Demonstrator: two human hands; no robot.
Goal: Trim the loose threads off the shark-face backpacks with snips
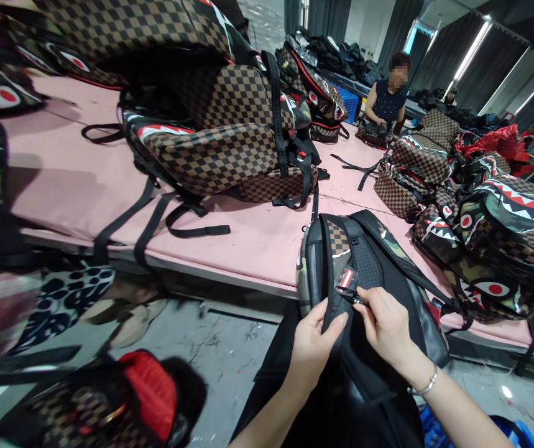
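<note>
A black backpack (390, 264) with checkered and camouflage patches rests at the edge of the pink table, its back panel facing up. My left hand (312, 343) pinches one of its shoulder straps (331, 264) between thumb and fingers. Close beside it, my right hand (385, 323) is closed on a small dark tool (353, 298), whose tip meets the strap. Just above the tool, a small red and white tag (346, 279) in clear plastic lies on the strap. The tool's exact shape is too small to tell.
Checkered backpacks (229, 155) with dangling straps lie on the pink table (257, 246) ahead, others (504, 236) at the right. A person (390, 93) works across the table. An open bag with red lining (148, 389) is at the lower left, a blue crate (504, 429) at the lower right.
</note>
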